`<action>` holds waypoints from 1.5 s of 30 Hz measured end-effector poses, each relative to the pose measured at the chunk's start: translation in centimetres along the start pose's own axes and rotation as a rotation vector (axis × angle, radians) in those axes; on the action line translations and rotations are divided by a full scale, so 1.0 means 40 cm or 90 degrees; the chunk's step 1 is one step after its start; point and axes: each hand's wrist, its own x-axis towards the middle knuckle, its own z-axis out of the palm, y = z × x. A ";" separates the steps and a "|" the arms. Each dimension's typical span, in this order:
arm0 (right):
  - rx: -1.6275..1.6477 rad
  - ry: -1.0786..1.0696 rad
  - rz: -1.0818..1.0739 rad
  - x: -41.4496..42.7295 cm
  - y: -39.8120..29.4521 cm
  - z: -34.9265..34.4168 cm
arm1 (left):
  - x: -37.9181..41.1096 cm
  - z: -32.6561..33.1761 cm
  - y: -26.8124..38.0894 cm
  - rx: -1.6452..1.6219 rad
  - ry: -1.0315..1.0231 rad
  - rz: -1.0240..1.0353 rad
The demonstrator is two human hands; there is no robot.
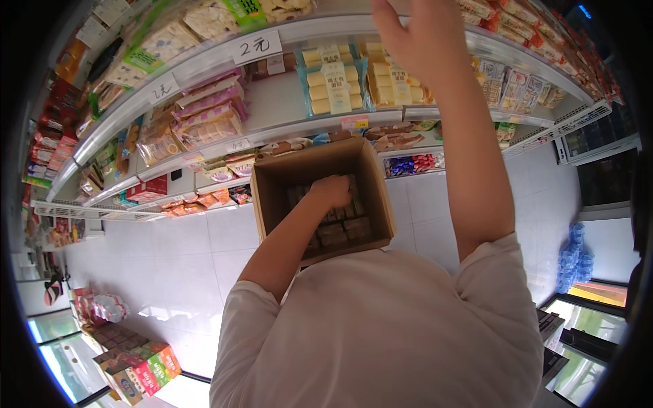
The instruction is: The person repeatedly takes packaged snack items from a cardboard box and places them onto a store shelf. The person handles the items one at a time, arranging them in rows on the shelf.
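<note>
An open cardboard box [319,158] stands in front of my body, below the shelf edge. My left hand [334,191] reaches down inside it, fingers curled against a small wrapped packet [355,194]. More wrapped packets [332,235] lie in rows on the bottom of the box, partly in shadow. My right hand [426,43] is raised in front of the upper shelf [326,31], thumb held away from the palm. Its fingertips run out of the top of the picture, so anything in them is hidden. Below its thumb sit yellow packs of Swiss rolls [400,84].
Blue Swiss roll packs [334,89] and purple bread packs [211,112] fill parts of the middle shelf [278,94]. Handwritten price cards [257,47] hang on the shelf edges. Stacked cartons [137,370] stand behind at left; blue bottles [575,257] stand at right on the tiled floor [168,255].
</note>
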 end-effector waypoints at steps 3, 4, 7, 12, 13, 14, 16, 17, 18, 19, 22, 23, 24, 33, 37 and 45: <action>0.130 -0.018 0.059 -0.282 -0.050 -0.064 | 0.061 0.190 -0.032 -0.023 -0.083 -0.004; 0.176 -0.109 0.142 -0.383 -0.062 -0.068 | 0.078 0.245 -0.040 -0.024 -0.112 -0.006; 0.314 -0.335 0.317 -0.645 -0.100 -0.062 | 0.130 0.432 -0.100 -0.055 -0.176 0.109; 0.330 -0.400 0.274 -0.795 -0.170 -0.082 | 0.190 0.592 -0.150 -0.124 -0.141 0.131; 0.321 -0.410 0.278 -0.806 -0.175 -0.088 | 0.175 0.555 -0.123 -0.111 -0.148 0.114; 0.321 -0.413 0.275 -0.817 -0.172 -0.091 | 0.156 0.513 -0.094 -0.097 -0.156 0.095; 0.317 -0.408 0.277 -0.842 -0.156 -0.089 | 0.121 0.392 -0.033 -0.093 -0.187 0.098; 0.318 -0.404 0.265 -0.834 -0.158 -0.089 | 0.121 0.399 -0.048 -0.083 -0.168 0.113; 0.320 -0.402 0.252 -0.822 -0.161 -0.090 | 0.127 0.423 -0.071 -0.075 -0.148 0.126; 0.320 -0.399 0.243 -0.818 -0.160 -0.093 | 0.128 0.428 -0.076 -0.066 -0.131 0.142; 0.343 -0.402 0.225 -0.816 -0.146 -0.085 | 0.134 0.389 -0.076 -0.002 -0.156 0.161; 0.352 -0.395 0.222 -0.813 -0.144 -0.084 | 0.120 0.375 -0.076 -0.004 -0.148 0.141; 0.356 -0.387 0.222 -0.810 -0.137 -0.088 | 0.093 0.333 -0.054 -0.004 -0.141 0.126; 0.647 -0.330 0.655 -0.660 -0.131 -0.145 | -0.328 -0.206 0.179 -0.188 0.415 -0.014; 0.965 -0.170 0.681 -0.611 -0.169 -0.095 | -0.385 -0.167 0.265 -0.015 0.723 0.166; 0.984 -0.042 0.840 -0.535 -0.116 -0.071 | -0.405 -0.152 0.198 -0.072 0.813 0.307</action>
